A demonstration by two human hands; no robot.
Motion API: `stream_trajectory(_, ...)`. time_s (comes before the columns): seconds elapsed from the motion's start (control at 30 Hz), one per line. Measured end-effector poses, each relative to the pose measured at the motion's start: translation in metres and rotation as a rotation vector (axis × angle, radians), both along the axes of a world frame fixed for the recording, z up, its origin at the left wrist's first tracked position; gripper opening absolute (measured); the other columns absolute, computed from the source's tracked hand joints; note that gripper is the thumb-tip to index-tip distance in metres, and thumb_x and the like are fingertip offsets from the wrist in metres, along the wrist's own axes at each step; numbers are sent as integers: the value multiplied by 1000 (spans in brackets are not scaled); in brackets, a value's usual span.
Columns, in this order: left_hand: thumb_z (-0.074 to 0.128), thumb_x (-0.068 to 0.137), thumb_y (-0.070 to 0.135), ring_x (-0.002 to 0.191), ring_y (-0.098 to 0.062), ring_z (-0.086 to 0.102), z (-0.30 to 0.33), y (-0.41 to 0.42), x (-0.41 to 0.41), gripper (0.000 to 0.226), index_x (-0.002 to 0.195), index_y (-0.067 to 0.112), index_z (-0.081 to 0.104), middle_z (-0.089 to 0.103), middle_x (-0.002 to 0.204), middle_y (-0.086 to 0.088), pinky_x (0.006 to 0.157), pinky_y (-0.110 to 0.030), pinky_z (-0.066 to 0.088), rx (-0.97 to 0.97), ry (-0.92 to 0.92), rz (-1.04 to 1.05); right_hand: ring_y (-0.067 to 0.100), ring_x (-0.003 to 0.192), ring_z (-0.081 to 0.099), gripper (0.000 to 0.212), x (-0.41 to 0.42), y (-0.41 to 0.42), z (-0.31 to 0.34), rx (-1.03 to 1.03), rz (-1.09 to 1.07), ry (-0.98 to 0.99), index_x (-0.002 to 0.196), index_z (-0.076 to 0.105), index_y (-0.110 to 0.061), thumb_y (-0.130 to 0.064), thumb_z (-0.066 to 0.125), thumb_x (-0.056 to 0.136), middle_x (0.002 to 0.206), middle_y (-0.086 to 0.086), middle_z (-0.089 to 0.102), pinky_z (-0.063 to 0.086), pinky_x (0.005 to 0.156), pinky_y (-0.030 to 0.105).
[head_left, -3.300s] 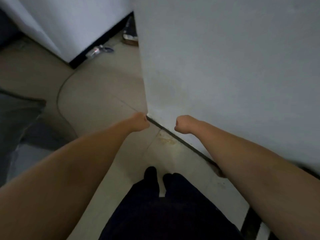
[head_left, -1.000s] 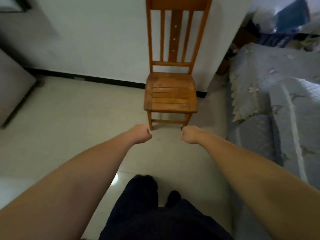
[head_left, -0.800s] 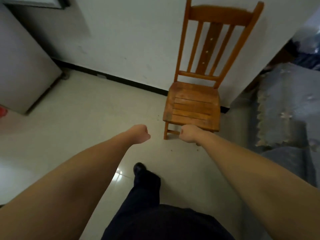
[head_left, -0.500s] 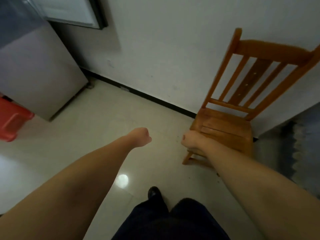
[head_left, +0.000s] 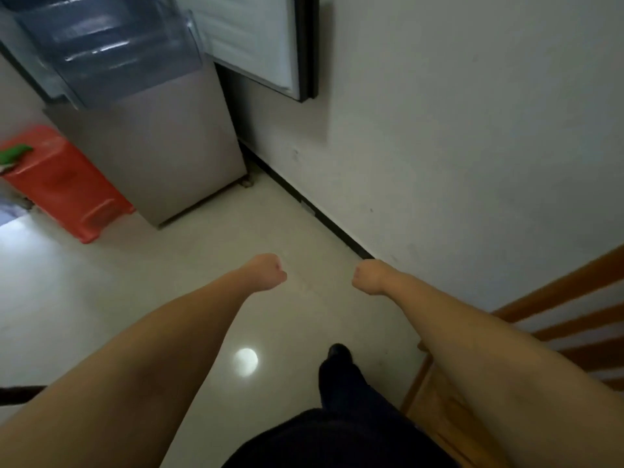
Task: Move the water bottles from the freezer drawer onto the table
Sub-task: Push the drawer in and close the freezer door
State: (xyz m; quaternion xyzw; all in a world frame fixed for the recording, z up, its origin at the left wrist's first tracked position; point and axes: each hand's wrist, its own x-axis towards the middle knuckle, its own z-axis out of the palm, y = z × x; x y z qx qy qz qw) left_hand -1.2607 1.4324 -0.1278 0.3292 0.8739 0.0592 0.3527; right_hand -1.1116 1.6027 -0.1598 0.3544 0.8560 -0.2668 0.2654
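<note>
**Empty-handed, facing the freezer**

While I stand on the tiled floor (head_left: 189, 265) short of the fridge (head_left: 152, 146), both of my arms reach forward with nothing in them. My left hand (head_left: 268, 273) is balled into a fist around nothing, and my right hand (head_left: 368, 276) is curled up the same way; the two hang near each other, apart, well short of the fridge.

The freezer drawer (head_left: 111, 52) juts out of the fridge above its lower front, one clear plastic bin, blurred. I cannot tell whether any water bottles lie inside it: I count none in view. No desk shows either.

As I judge it, the carrying part is not under way: I hold no bottle, and reaching into the drawer lies ahead.

Beside the fridge I count one red stool (head_left: 67, 184), away from the wall. One open fridge door (head_left: 266, 45) hangs against the wall, and one wooden chair (head_left: 506, 349) is under my right forearm.
</note>
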Motion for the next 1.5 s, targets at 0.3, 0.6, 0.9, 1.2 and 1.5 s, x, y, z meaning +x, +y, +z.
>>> stream_trajectory(0.3,45,95,16,107,-34,61,2,78,-99,28,111,1,61,64,115,-18,91,-38,50,72,-48,293,33,117,57,36,-162,82,19,-32,192,1,122,59,1,-15,47,93,125,19,60,45,90,31)
stream_trajectory(0.6,45,98,21,86,-25,60,-8,55,-248,29,118,2,56,65,108,-17,76,-35,50,88,-127,561,38,115,58,35,-335,75,19,-73,408,61,111,63,7,-15,41,95,126,26,60,46,94,32)
stream_trajectory(0.9,44,96,20,78,-23,61,16,40,-438,13,99,10,53,61,93,-9,59,-25,44,190,-130,611,37,110,60,13,-513,70,40,-45,377,150,88,51,-10,-19,44,95,111,22,63,48,90,35)
stream_trajectory(1.2,45,99,23,61,-16,54,30,34,-554,20,93,8,55,58,76,-6,56,-24,42,577,-213,1000,32,95,64,22,-633,64,58,-119,254,376,95,62,-8,-20,44,94,100,14,67,53,86,40)
stream_trajectory(1.5,40,98,14,58,-12,48,49,59,-684,22,78,16,49,51,69,-2,53,-22,38,817,-133,1252,13,70,62,21,-802,88,73,-416,23,561,113,53,-13,-25,41,101,107,7,61,49,59,24)
